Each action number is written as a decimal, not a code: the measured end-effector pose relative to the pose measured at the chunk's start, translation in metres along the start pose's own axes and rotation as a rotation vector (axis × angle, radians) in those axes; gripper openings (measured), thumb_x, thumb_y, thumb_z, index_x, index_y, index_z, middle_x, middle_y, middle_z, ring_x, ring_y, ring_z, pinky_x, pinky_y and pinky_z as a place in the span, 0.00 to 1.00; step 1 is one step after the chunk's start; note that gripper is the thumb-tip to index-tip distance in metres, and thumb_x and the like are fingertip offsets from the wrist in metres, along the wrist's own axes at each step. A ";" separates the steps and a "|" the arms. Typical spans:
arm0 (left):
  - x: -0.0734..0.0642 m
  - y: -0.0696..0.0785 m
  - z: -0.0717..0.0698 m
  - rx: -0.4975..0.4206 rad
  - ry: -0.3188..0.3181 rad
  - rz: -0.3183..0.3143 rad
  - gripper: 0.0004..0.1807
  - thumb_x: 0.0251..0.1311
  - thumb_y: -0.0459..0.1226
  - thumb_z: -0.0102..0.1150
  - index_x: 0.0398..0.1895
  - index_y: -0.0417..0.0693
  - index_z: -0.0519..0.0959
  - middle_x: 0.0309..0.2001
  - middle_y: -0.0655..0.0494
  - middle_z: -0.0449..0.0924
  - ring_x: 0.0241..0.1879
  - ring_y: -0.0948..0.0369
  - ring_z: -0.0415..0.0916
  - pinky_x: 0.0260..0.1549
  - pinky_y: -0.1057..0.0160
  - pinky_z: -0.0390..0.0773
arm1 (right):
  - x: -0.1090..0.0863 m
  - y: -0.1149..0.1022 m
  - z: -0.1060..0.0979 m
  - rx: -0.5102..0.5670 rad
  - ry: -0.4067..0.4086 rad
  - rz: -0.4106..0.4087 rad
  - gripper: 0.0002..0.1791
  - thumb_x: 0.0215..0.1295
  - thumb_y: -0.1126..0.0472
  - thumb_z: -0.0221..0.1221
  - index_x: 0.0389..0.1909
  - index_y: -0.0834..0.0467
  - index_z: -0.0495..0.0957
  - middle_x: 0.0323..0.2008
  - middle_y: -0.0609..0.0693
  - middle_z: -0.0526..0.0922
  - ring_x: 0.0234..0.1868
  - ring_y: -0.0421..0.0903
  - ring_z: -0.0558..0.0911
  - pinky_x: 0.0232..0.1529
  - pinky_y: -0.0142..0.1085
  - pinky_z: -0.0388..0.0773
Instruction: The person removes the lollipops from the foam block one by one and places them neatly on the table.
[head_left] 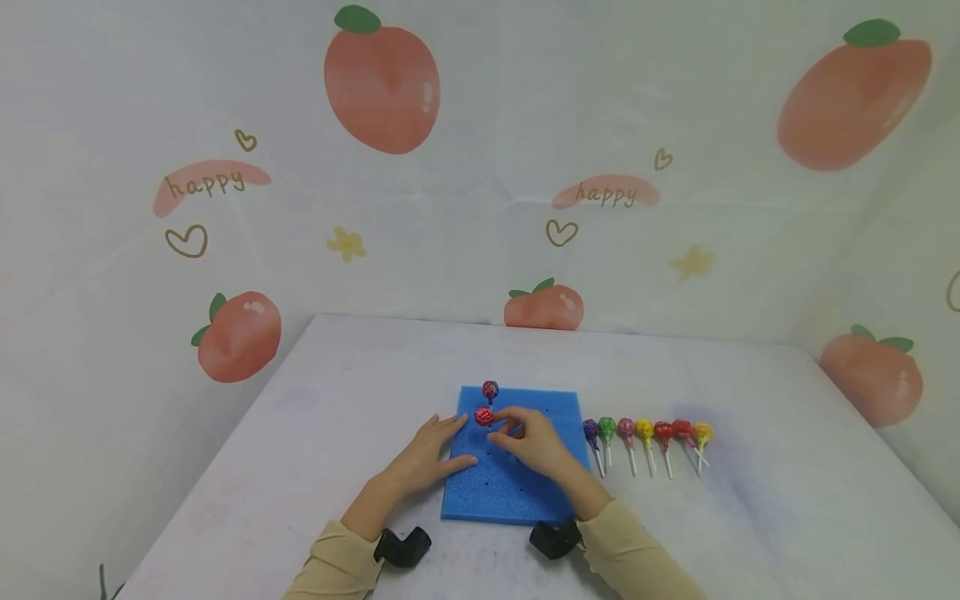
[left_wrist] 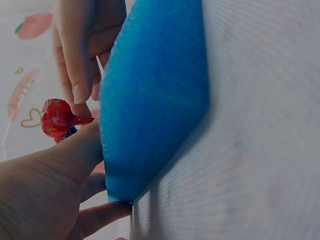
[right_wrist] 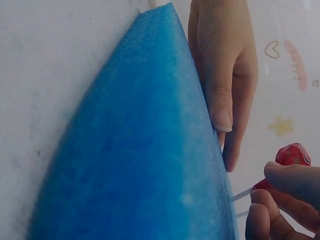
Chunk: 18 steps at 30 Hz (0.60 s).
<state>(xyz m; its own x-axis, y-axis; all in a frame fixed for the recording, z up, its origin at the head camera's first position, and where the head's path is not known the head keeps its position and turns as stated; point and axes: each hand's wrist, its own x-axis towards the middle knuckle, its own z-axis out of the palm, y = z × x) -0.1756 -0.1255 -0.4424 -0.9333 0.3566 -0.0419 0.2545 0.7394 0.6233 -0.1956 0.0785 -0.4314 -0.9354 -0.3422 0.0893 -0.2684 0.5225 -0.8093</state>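
Observation:
A square blue foam board (head_left: 525,483) lies before me with small holes in its top. Two lollipops stand upright in it: a dark red one (head_left: 490,389) farther back and a bright red one (head_left: 483,416) nearer. Beside the nearer candy is my right hand (head_left: 536,442), its thumb and index finger parted around the stick side. The white stick (right_wrist: 241,194) runs down to the foam in the right wrist view. My left hand (head_left: 426,458) rests at the board's left edge, fingers extended along the side and thumb lying over the top.
Right of the board, several wrapped lollipops lie in a row, including a purple one (head_left: 591,429), a green one (head_left: 607,428) and a yellow one (head_left: 702,432), sticks toward me. A white cloth covers the table (head_left: 300,467). Behind stands a fruit-printed backdrop (head_left: 465,217).

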 end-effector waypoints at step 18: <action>0.000 0.003 -0.001 -0.004 0.020 0.010 0.38 0.58 0.49 0.59 0.68 0.41 0.62 0.67 0.37 0.62 0.70 0.36 0.48 0.64 0.36 0.55 | 0.006 -0.002 0.008 -0.034 0.034 -0.008 0.15 0.59 0.61 0.62 0.46 0.62 0.79 0.31 0.54 0.84 0.26 0.39 0.77 0.21 0.27 0.71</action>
<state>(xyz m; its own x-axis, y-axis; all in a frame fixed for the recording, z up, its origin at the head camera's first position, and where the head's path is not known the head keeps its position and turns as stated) -0.1748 -0.1242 -0.4398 -0.9354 0.3530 -0.0203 0.2633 0.7337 0.6264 -0.1992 0.0692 -0.4332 -0.9404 -0.3198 0.1157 -0.2828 0.5464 -0.7884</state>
